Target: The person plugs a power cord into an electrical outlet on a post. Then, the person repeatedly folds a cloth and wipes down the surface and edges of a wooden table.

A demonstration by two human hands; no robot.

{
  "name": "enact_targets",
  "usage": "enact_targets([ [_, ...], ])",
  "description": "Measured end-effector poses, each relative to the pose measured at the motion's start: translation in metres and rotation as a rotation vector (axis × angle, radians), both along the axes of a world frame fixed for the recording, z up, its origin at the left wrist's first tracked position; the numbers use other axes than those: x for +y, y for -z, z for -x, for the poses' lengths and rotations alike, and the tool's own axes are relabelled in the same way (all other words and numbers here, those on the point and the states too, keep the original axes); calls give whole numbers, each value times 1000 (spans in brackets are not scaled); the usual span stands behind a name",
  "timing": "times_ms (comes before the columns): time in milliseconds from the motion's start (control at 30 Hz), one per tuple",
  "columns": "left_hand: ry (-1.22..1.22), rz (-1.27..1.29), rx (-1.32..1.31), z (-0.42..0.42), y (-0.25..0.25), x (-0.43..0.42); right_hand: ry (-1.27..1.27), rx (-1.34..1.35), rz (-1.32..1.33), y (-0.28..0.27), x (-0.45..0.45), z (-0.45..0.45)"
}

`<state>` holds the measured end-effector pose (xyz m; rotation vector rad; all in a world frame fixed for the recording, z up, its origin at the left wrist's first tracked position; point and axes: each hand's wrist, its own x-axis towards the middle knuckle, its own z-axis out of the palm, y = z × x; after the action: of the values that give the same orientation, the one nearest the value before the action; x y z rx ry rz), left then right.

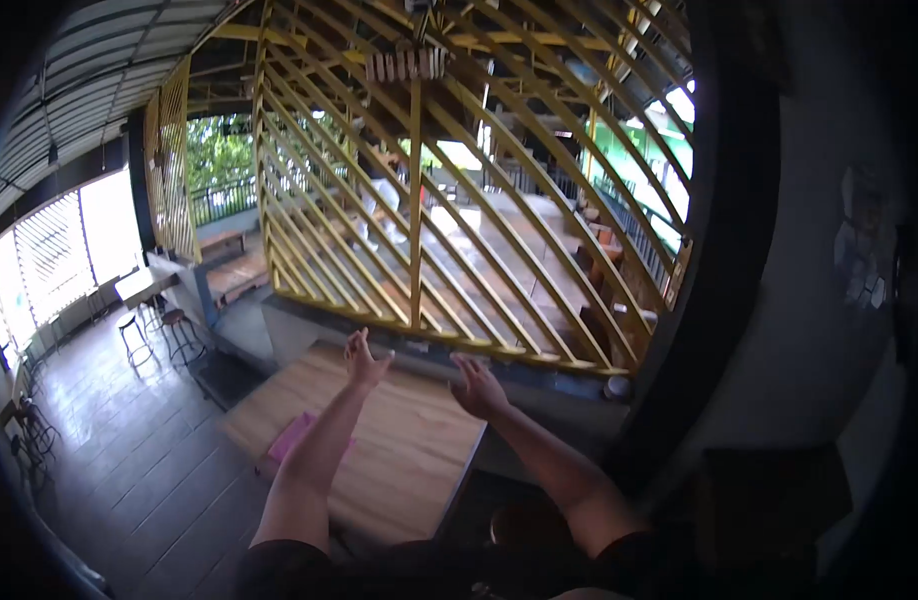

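Note:
Both my arms reach forward over a wooden table (409, 460). My left hand (364, 362) is raised above the table's far part, thumb and fingers apart, with nothing in it. To its right, my right hand (479, 385) is held up near the table's far right corner, its fingers stretched out and holding nothing. A pink cloth (291, 438) lies on the table's left side, partly hidden behind my left forearm. Beyond the hands runs a low wall ledge (539, 372) below a yellow slatted screen (416, 230).
A small round container (616, 387) stands on the ledge at right. Stools (182, 335) and a light table (144, 285) are at left on the tiled floor (129, 440). Behind the screen a person (381, 208) is in the other area. A dark pillar (724, 240) rises at right.

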<state>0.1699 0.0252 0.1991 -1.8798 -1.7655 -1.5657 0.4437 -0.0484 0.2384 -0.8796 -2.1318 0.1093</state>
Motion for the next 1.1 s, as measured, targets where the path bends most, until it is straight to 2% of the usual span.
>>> enact_targets([
  [67,-62,17,24,14,8,-23,38,-55,-120,13,5,3],
  [133,-68,83,-109,26,31,-50,1,23,-24,14,-11,4],
  [267,-100,264,-103,46,74,-73,49,36,87,27,-43,3],
  [400,-44,233,-125,68,107,-70,149,0,131,39,-39,12],
  [500,-32,317,-61,87,112,-81,193,15,93,50,-24,39],
  [567,20,530,44,111,128,-88,207,21,119,70,-25,71],
  [600,14,535,38,126,132,-87,229,49,75,71,-13,89],
  [667,32,753,81,156,150,-101,212,133,205,103,-5,130],
  [733,46,831,112,201,187,-100,273,-3,315,129,-12,174],
  [767,60,875,145,221,204,-99,233,101,434,167,-6,192],
  [800,64,892,142,233,206,-102,237,96,451,181,-8,209],
  [867,-15,1062,82,255,200,-114,157,-31,598,203,-27,236],
  [967,30,1159,-44,283,232,-103,84,-144,723,207,-52,250],
  [1100,-75,1127,132,282,244,-97,106,-172,639,259,-41,236],
])
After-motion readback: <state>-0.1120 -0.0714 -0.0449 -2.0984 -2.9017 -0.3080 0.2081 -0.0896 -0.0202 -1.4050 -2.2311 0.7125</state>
